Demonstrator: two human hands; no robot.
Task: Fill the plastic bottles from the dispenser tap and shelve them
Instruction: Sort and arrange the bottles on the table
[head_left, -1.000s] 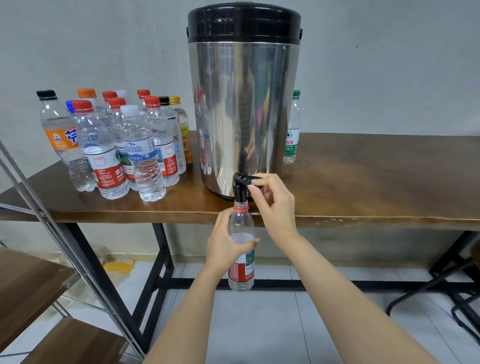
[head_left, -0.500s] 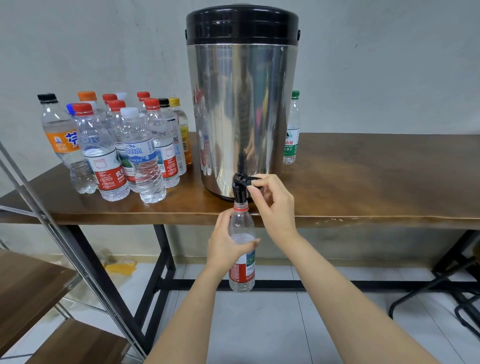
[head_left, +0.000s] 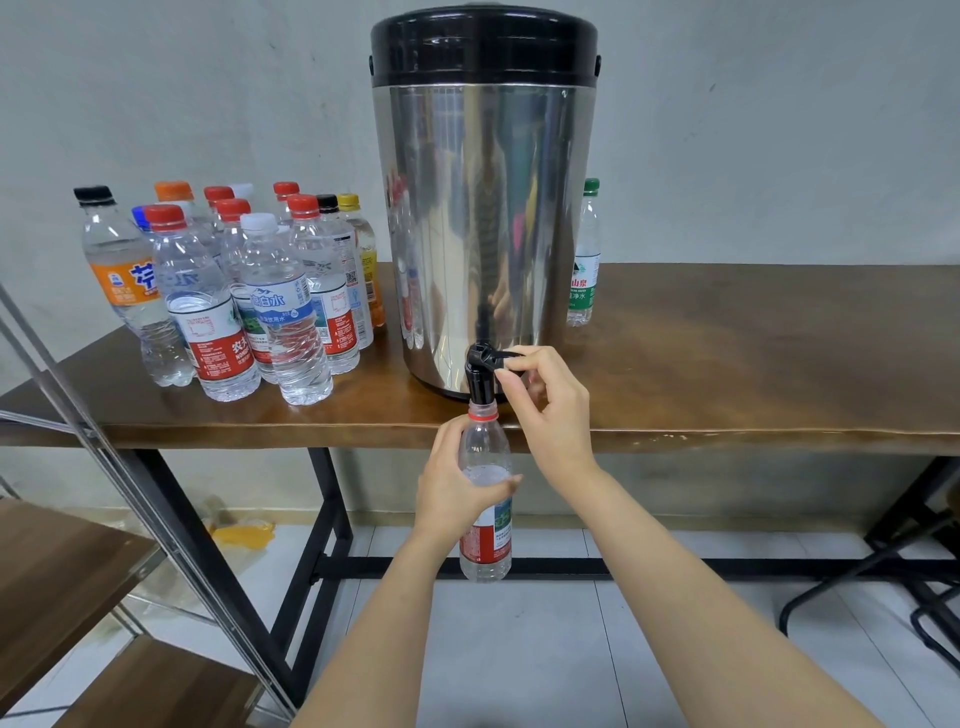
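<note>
A tall steel dispenser (head_left: 483, 208) with a black lid stands at the front edge of a wooden table (head_left: 753, 364). Its black tap (head_left: 480, 371) juts over the edge. My right hand (head_left: 545, 410) pinches the tap's lever. My left hand (head_left: 457, 483) grips a clear uncapped bottle (head_left: 485, 540) with a red label, held upright with its red-ringed mouth right under the spout. The water level stands at about the bottle's shoulder.
Several capped bottles (head_left: 234, 291) cluster on the table left of the dispenser. One green-capped bottle (head_left: 584, 254) stands behind its right side. A metal-framed shelf unit with wooden boards (head_left: 62, 571) is at lower left. A black chair base (head_left: 883, 597) sits at lower right.
The water level in the held bottle has risen slightly. Both hands stay at the tap and the bottle.
</note>
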